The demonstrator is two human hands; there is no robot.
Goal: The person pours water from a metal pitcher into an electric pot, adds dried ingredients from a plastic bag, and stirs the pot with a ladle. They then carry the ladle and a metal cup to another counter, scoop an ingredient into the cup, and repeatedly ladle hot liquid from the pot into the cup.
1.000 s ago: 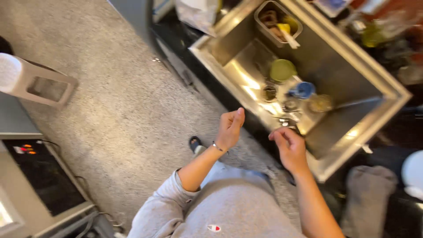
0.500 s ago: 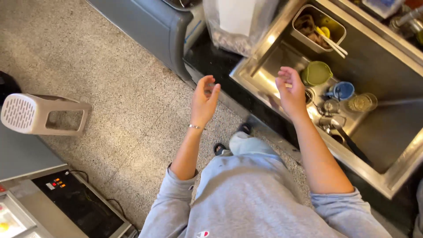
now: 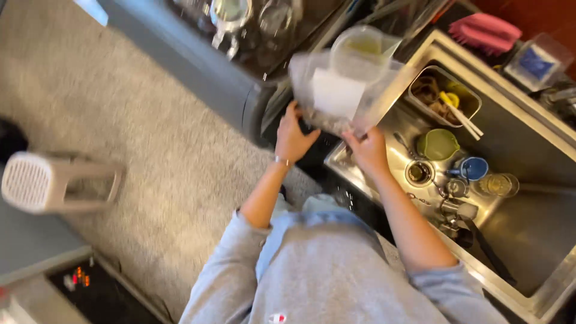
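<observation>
Both of my hands hold a clear plastic bag at the left end of a steel sink. My left hand grips the bag's lower left edge and my right hand grips its lower right edge. Inside the bag I see a white piece and some brownish bits, all blurred. A clear plastic cup sits at the top of the bag; whether it is inside the bag I cannot tell.
The sink holds a green bowl, a blue cup, a glass, small metal cups and a tub of utensils. A dark grey cabinet edge runs left of the bag. A white stool lies on the speckled floor.
Both hands were empty and open in the air before. They have moved up to the sink's left end and closed on the plastic bag.
</observation>
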